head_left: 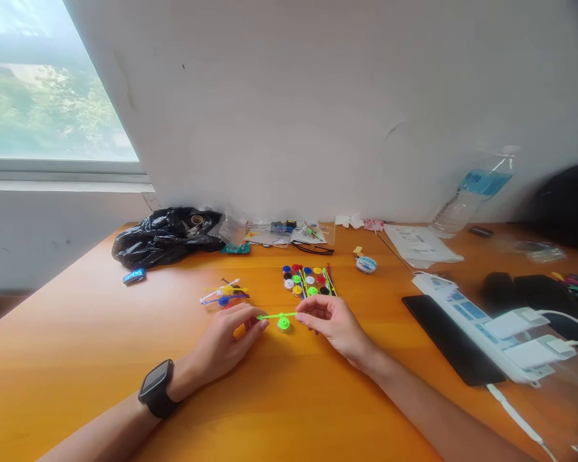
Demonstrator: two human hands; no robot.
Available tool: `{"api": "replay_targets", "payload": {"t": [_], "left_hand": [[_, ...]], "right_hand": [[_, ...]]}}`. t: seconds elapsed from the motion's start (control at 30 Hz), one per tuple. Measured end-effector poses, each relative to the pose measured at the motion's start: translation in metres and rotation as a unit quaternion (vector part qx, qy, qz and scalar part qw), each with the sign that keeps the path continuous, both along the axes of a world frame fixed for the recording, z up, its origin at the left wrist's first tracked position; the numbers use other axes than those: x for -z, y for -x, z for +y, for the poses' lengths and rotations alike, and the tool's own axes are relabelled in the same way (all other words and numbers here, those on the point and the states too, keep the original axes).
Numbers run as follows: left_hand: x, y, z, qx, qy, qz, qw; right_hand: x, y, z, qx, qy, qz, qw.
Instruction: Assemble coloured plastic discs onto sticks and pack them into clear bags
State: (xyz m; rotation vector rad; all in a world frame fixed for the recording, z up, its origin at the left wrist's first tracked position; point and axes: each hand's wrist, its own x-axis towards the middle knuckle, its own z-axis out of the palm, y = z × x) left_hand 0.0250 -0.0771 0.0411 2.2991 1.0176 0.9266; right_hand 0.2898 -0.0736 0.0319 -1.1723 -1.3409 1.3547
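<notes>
A bright green plastic arrow pointer [272, 316] lies level over a round green base [284, 325] on the wooden table. My left hand [231, 330], with a black watch on its wrist, has its thumb and fingers closed at the arrow's pointed end. The other end of the arrow is pinched between the thumb and fingertips of my right hand [334, 324]. Whether the pointer is seated on the base cannot be told. Beyond my left hand sit put-together spinners, one with a blue arrow [225, 299]. Past my right hand, coloured round bases [289, 284] and loose arrows [328, 280] lie grouped.
A black plastic bag [168, 237] lies at the back left, with a small blue packet [134, 276] before it. On the right are a power strip [472, 321] with chargers, a black phone-like slab [447, 340], a round white container [366, 265] and a tilted clear bottle [481, 186].
</notes>
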Motion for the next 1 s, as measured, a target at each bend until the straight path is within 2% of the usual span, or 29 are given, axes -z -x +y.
{"api": "replay_targets", "payload": {"t": [0.13, 0.3, 0.37, 0.63, 1.0], "left_hand": [[0.000, 0.000, -0.001, 0.001, -0.002, 0.036, 0.999], [0.012, 0.001, 0.001, -0.020, -0.024, 0.002, 1.000], [0.015, 0.001, 0.001, -0.009, -0.031, 0.013, 0.999], [0.000, -0.001, -0.003, 0.101, -0.027, 0.131, 0.986], [-0.001, -0.003, -0.003, 0.112, -0.043, 0.139, 0.983]], "right_hand": [[-0.001, 0.000, -0.001, 0.004, 0.009, 0.022, 1.000], [-0.005, -0.001, -0.002, 0.007, 0.051, 0.039, 0.998], [-0.006, 0.000, -0.002, 0.006, 0.062, 0.043, 0.997], [0.002, 0.003, -0.002, 0.018, 0.070, 0.003, 0.997], [0.005, 0.001, -0.001, 0.003, 0.058, -0.073, 0.996]]}}
